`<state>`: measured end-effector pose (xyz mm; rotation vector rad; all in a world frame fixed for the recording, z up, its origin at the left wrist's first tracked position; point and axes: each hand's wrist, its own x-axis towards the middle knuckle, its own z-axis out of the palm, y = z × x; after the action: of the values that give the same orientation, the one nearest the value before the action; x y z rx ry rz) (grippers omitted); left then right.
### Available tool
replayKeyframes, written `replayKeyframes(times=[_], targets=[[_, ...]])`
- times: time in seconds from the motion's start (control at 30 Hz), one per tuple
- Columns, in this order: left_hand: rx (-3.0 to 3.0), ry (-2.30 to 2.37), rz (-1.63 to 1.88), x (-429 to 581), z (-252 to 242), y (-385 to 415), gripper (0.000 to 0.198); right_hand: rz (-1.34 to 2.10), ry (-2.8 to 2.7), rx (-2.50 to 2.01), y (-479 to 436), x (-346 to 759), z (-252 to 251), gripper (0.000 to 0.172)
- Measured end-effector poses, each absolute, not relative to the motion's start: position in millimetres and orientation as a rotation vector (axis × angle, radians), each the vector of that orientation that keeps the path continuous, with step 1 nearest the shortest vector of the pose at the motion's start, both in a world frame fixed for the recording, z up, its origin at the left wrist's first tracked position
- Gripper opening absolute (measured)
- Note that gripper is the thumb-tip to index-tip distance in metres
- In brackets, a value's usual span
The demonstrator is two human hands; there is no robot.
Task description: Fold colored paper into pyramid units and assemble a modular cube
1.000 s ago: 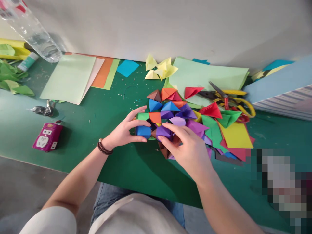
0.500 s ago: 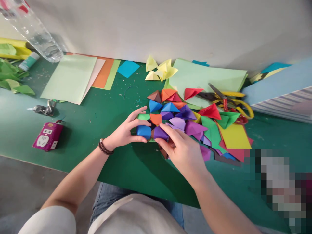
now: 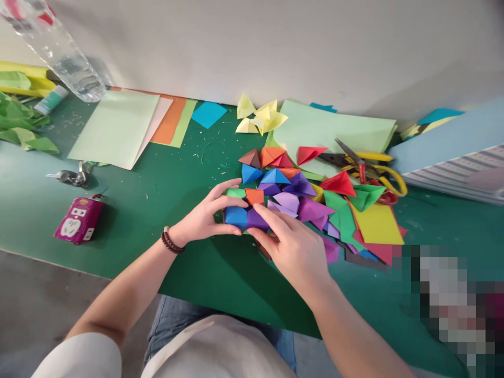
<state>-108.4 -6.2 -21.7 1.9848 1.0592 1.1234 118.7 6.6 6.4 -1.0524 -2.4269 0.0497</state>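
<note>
Between thumb and fingers, my left hand (image 3: 197, 218) grips a blue folded paper piece (image 3: 235, 216). A purple folded paper piece (image 3: 257, 220) is pinched in my right hand (image 3: 297, 244), its side against the blue one. Just beyond them, a green folded piece (image 3: 236, 193) and an orange folded piece (image 3: 254, 196) sit side by side, close against the held pair. My fingers hide part of these pieces, so I cannot tell how they are joined. Loose folded pieces in several colours, such as a lilac one (image 3: 287, 201), lie beyond my right hand.
Scissors with yellow handles (image 3: 388, 173) lie right of the pile, near a blue box (image 3: 452, 142). Paper sheets (image 3: 114, 123) lie against the wall. On the left are a clear bottle (image 3: 74, 65), keys (image 3: 74, 176), a magenta power socket (image 3: 79, 220) and a glue stick (image 3: 51, 100).
The purple piece has moved left against the blue piece, closing the gap where brown showed. My right hand has shifted with it; both hands keep their hold.
</note>
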Motion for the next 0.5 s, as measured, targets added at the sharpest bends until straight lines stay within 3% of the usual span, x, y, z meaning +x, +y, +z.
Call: replayKeyframes(times=[0.2,0.33,0.4,0.5], targets=[[1.982,1.165,1.148,-102.5,-21.0,-10.2,0.077,0.251,-2.361,-1.158,9.3,121.5,11.9,0.057],[1.957,1.219,1.085,-102.3,-16.1,-14.1,0.106,0.409,-2.329,-1.238,13.7,124.4,16.0,0.053],[1.902,1.228,1.075,-105.5,-12.9,-15.2,0.103,0.507,-2.320,-1.260,15.7,126.4,18.0,0.049],[1.744,1.331,1.097,-110.4,-10.7,-14.7,0.070,0.679,-2.283,-1.262,17.5,128.5,19.7,0.046]])
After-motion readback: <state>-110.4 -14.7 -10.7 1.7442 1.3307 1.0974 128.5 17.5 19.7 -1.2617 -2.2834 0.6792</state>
